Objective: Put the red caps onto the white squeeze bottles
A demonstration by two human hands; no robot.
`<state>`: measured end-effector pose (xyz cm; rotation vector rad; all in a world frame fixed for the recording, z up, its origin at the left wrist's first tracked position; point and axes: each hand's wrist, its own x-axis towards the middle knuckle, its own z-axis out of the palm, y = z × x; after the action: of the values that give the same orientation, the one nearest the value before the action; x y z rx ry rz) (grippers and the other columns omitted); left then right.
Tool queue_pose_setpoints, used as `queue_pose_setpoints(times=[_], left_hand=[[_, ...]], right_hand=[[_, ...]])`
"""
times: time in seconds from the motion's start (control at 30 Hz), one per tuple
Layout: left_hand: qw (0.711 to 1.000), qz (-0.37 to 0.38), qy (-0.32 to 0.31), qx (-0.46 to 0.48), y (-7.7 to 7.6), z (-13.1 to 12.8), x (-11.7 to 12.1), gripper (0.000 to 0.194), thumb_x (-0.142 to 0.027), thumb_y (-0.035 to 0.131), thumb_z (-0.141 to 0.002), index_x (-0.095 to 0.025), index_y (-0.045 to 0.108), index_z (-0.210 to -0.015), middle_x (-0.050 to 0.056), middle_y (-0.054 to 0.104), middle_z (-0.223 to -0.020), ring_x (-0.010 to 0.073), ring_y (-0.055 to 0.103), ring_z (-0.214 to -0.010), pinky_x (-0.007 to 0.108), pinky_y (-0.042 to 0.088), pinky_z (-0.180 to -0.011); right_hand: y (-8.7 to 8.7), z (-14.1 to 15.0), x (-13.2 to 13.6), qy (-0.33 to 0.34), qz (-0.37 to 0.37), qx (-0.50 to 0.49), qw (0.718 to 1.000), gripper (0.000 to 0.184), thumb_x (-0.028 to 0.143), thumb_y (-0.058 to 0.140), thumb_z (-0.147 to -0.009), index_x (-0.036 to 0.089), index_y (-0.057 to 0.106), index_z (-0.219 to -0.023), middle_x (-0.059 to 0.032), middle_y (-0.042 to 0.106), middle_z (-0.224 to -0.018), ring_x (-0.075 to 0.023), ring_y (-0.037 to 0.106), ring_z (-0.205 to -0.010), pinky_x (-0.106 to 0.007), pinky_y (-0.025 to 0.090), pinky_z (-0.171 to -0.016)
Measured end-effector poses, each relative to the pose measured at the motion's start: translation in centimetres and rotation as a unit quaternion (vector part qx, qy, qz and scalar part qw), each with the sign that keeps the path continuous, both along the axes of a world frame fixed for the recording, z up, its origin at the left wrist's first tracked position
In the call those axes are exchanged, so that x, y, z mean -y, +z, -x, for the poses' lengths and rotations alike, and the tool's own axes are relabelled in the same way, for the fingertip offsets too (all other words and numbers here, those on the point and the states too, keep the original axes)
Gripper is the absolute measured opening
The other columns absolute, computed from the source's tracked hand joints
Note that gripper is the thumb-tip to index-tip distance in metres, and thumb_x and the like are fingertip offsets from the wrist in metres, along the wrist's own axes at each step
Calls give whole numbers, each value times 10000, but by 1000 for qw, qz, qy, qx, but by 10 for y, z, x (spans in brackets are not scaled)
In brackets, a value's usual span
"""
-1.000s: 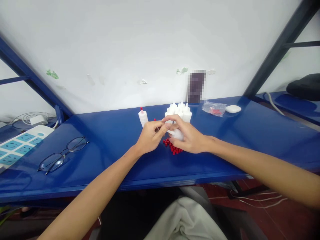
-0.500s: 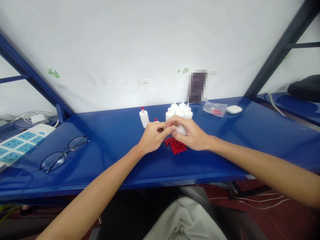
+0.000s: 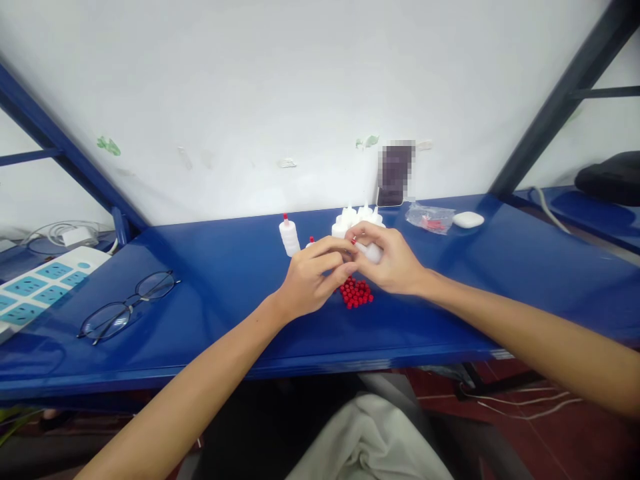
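My right hand (image 3: 393, 263) is closed around a small white squeeze bottle (image 3: 373, 253) that lies tilted, its nozzle pointing left. A red cap (image 3: 353, 241) sits at the nozzle's tip. My left hand (image 3: 317, 277) is beside that tip with its fingers stretched out and the thumb apart from them; its fingertips are close to the cap, and whether they touch it I cannot tell. Below the hands lies a pile of red caps (image 3: 356, 293), partly covered by my left hand. Behind the hands stand several white bottles (image 3: 341, 230) with bare nozzles.
A red-capped bottle (image 3: 289, 239) stands left of the hands, with another red cap (image 3: 311, 240) showing over my left hand. Glasses (image 3: 131, 305) and a power strip (image 3: 50, 287) lie left. A phone (image 3: 395, 177), plastic bag (image 3: 430, 219) and white case (image 3: 469, 219) are at right.
My left hand's fingers have opened out from their pinch at the nozzle. My right hand and the bottle have shifted slightly right and up, and the cap on the tip now shows.
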<state>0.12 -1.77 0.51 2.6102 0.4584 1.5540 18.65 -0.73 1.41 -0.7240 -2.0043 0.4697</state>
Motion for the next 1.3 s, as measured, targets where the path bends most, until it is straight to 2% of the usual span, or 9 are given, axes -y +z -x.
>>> queue_pose_setpoints(times=[0.23, 0.43, 0.67, 0.8, 0.9, 1.0, 1.1, 1.2, 1.3], left_hand=[[997, 51, 23, -46, 1, 1, 0, 352, -259, 468, -1012, -169, 592, -695, 100, 725, -1163, 172, 695, -1013, 303, 556, -857], [993, 26, 57, -95, -4, 5, -7, 339, -294, 443, -1024, -171, 622, -764, 107, 717, -1181, 185, 676, -970, 352, 538, -867], [991, -55, 63, -108, -8, 6, -15, 281, -273, 480, -1008, -167, 629, -794, 115, 719, -1130, 207, 638, -1047, 379, 548, -896], [993, -60, 78, -66, -6, 7, -14, 242, -219, 491, -1001, -162, 632, -813, 105, 726, -1118, 184, 655, -1051, 348, 551, -905], [991, -38, 131, -12, -2, 12, -16, 267, -212, 486, -1003, -163, 641, -791, 94, 739, -1093, 175, 670, -1050, 338, 541, -927], [980, 1, 198, 19, 1, 20, -22, 335, -251, 465, -1014, -168, 654, -750, 81, 753, -1060, 179, 693, -1016, 339, 541, -921], [974, 24, 225, 1, 0, 27, -29, 339, -276, 451, -1018, -164, 690, -805, 77, 760, -1044, 193, 702, -1014, 336, 540, -913], [972, 34, 231, -40, -6, 31, -36, 322, -291, 444, -1018, -166, 714, -895, 73, 765, -992, 199, 711, -975, 327, 542, -882], [967, 47, 235, -88, -10, 31, -39, 349, -313, 437, -1019, -165, 712, -862, 82, 761, -988, 209, 709, -963, 325, 539, -864]], right_hand=[[0, -2, -1, -1, -22, 35, 999, 130, 210, 605, -783, 192, 539, -893, 37, 605, -684, -100, 480, -569, -249, 391, -584], [-3, -5, -4, 29, -3, 80, 996, 590, 243, 582, -850, 189, 328, -1380, -1, 654, -846, -142, 562, -634, -316, 452, -674], [-6, -2, -6, 48, 34, 90, 994, 710, 239, 585, -853, 175, 230, -1464, -67, 647, -987, -175, 611, -747, -347, 470, -721], [-6, 1, -5, 32, 59, 95, 993, 676, 229, 579, -851, 175, 276, -1453, -42, 639, -934, -156, 582, -699, -326, 458, -690], [-5, 1, -6, -3, 57, 85, 995, 580, 175, 557, -824, 188, 389, -1379, 26, 590, -782, -128, 520, -618, -288, 421, -646], [-5, -1, -6, -37, 36, 82, 995, 361, 130, 523, -781, 197, 567, -1133, 78, 483, -616, -99, 413, -527, -258, 348, -586], [-3, -3, -6, -35, 59, 72, 995, 200, 135, 487, -764, 181, 612, -913, 77, 465, -546, -87, 367, -475, -251, 302, -533], [-1, -5, -5, -12, 84, 65, 994, 205, 154, 464, -759, 166, 635, -872, 54, 525, -528, -103, 440, -480, -253, 324, -524], [0, -5, -3, -5, 92, 47, 995, 336, 151, 460, -746, 149, 660, -1016, 52, 564, -510, -120, 494, -487, -258, 375, -547]])
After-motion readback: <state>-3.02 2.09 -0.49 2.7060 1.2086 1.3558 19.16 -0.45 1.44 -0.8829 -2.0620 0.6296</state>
